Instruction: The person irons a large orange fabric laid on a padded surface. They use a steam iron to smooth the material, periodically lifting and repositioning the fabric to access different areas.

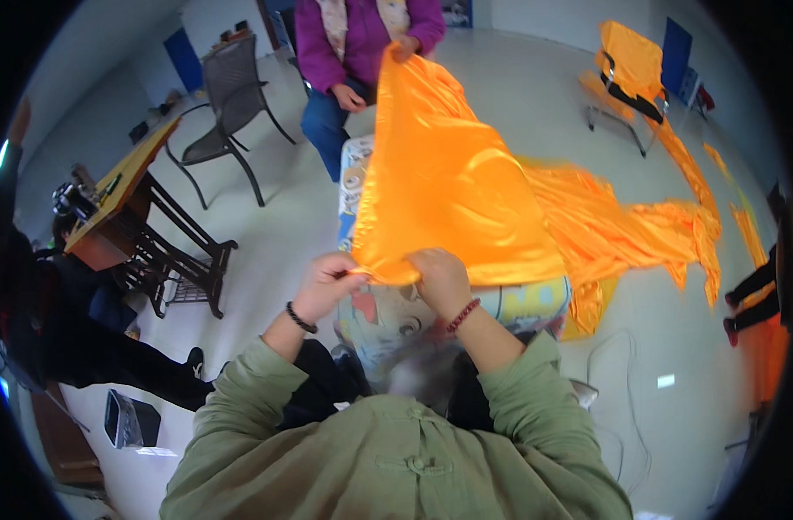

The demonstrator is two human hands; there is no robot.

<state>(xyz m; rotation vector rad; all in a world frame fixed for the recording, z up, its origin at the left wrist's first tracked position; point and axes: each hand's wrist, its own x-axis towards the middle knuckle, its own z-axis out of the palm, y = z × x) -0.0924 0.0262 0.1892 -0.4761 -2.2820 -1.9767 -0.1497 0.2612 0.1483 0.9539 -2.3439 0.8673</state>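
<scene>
A large shiny orange satin cloth (470,204) stretches away from me over a padded surface with a colourful cartoon cover (518,299). My left hand (327,288), a dark bead bracelet at its wrist, is closed on the cloth's near left corner. Along the same near edge, my right hand (442,279), with a red bead bracelet, grips the fabric in bent fingers; the fingertips are partly hidden. Opposite me, a seated person in a purple top (323,48) lifts the far corner with one hand (403,48). To the right, the cloth falls in loose folds toward the floor.
A grey chair (234,95) stands at the far left, behind a wooden sewing-machine table (123,204). Orange cloth drapes another chair (635,65) at the far right. A black bin (132,422) and a person's outstretched leg (145,368) are at left. Thin cable (632,407) lies right.
</scene>
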